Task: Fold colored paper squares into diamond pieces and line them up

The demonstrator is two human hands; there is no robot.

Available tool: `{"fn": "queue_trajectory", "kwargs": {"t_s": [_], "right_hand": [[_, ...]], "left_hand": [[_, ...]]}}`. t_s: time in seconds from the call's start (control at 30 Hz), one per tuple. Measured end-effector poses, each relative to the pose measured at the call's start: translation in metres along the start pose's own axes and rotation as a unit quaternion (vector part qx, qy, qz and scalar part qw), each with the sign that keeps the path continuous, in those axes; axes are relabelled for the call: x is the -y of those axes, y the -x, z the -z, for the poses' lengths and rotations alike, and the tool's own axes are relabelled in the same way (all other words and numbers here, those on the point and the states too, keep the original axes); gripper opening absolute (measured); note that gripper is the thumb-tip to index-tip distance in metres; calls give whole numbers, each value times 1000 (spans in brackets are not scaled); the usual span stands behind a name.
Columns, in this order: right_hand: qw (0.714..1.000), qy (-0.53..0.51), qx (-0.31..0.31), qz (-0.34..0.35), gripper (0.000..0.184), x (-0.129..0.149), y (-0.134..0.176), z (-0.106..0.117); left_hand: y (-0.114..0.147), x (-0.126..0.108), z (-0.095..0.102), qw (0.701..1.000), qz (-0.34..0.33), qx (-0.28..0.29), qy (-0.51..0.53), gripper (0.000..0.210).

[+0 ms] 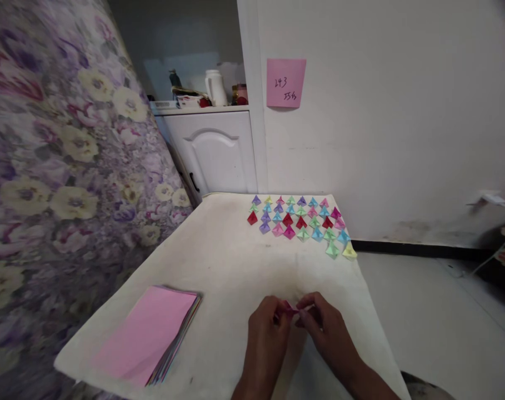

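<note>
A small piece of dark pink folded paper (291,309) is held between both hands, above the near part of the cloth-covered table (227,266). My left hand (271,319) is closed, pinching the paper's left end. From the other side, my right hand (321,319) has thumb and forefinger closed at its right tip. Most of the paper is hidden by the fingers. Beyond the hands, rows of small folded paper pieces (303,233) in red, pink, green, blue, purple and yellow stand toward the far right corner.
A stack of coloured paper sheets (152,328), pink on top, lies at the table's left front. A floral curtain (81,166) hangs on the left. Behind the table are a white cabinet (214,153) and a wall with a handwritten pink note (285,83).
</note>
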State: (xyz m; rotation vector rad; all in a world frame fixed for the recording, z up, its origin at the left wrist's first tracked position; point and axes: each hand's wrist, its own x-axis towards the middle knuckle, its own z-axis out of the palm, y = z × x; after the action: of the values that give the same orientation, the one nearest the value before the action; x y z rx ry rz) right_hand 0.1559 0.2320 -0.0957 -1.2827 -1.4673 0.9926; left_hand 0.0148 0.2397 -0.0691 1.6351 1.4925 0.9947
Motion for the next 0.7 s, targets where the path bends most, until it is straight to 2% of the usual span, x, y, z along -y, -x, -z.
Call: {"fn": "queue_trajectory", "kwargs": {"t_s": [0.17, 0.3, 0.4, 0.57, 0.7], "right_hand": [[999, 49, -10, -4, 7, 4, -3, 0], [999, -2, 8, -44, 12, -1, -6, 0], [998, -31, 8, -62, 9, -4, -7, 1], [999, 23, -19, -32, 3, -6, -2, 0], [992, 110, -51, 21, 9, -7, 1, -2]], "left_hand": [[3, -1, -3, 1000, -11, 13, -13, 13], [5, -1, -4, 999, -25, 31, -29, 14], [6, -1, -5, 998, -32, 40, -37, 15], [7, -5, -4, 999, -35, 35, -10, 14], [6, -6, -5, 999, -20, 36, 12, 12]]}}
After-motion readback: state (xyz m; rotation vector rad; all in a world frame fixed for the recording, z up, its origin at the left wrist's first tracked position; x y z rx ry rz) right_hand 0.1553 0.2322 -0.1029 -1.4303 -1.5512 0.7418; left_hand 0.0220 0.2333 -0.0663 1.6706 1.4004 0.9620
